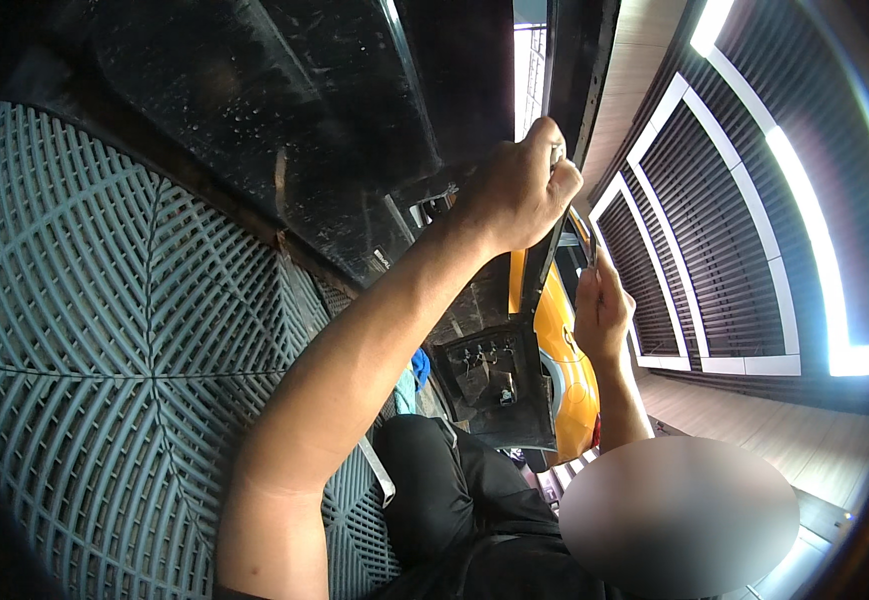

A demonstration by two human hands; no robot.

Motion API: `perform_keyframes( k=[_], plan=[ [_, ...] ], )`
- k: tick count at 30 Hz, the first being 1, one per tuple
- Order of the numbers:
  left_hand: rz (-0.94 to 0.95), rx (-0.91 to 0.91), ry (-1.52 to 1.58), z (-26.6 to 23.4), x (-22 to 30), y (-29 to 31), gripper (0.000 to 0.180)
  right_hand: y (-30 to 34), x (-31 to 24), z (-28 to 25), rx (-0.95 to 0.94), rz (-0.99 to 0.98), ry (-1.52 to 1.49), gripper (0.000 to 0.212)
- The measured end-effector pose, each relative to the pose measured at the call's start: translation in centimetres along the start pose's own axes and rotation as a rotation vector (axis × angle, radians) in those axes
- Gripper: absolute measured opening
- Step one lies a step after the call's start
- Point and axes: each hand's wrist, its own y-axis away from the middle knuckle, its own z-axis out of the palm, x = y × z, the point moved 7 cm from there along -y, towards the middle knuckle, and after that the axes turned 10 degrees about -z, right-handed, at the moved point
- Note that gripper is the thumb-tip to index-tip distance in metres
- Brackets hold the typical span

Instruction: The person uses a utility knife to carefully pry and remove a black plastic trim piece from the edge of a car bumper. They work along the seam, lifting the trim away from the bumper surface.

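My left hand (530, 190) is closed in a fist beside the upright edge of a black frame (597, 70). Something small and pale shows between its thumb and fingers, too little to name. Farther right and lower, my right hand (605, 305) has its fingers pressed together on a thin dark flat piece (593, 248), next to the lower part of the same frame. A large black panel (285, 110) with pale specks and scuffs spreads beyond my left forearm. A blurred oval covers the area below my right forearm.
Grey-green slatted floor tiles (75, 340) lie on the left. Yellow bodywork (573, 395) curves below my right hand, beside a dark recess (480, 375) with small parts. A blue cloth (421, 368) and a pale flat strip (379, 474) are near my knee. Bright ceiling lights (835, 280) are at right.
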Motion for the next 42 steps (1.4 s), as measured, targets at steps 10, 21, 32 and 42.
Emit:
perform_keyframes(
  k=[10,21,32,42],
  plan=[
    [-0.301,-0.258,-0.135,-0.5,-1.7,0.2,0.041,3.2,-1.2,0.6,-0.083,0.108,-0.086,0.036],
    [-0.159,-0.300,-0.187,0.9,-2.7,0.5,0.023,1.1,-8.2,0.8,0.087,0.044,-0.356,0.034],
    [-0.371,-0.613,-0.239,3.9,-6.6,3.2,0.032,-13.9,-36.5,7.0,-0.022,-0.845,-0.931,0.028],
    [-0.568,-0.628,-0.228,3.4,-9.8,6.2,0.042,-13.4,-48.4,9.3,0.458,-0.963,-1.385,0.028]
  ],
)
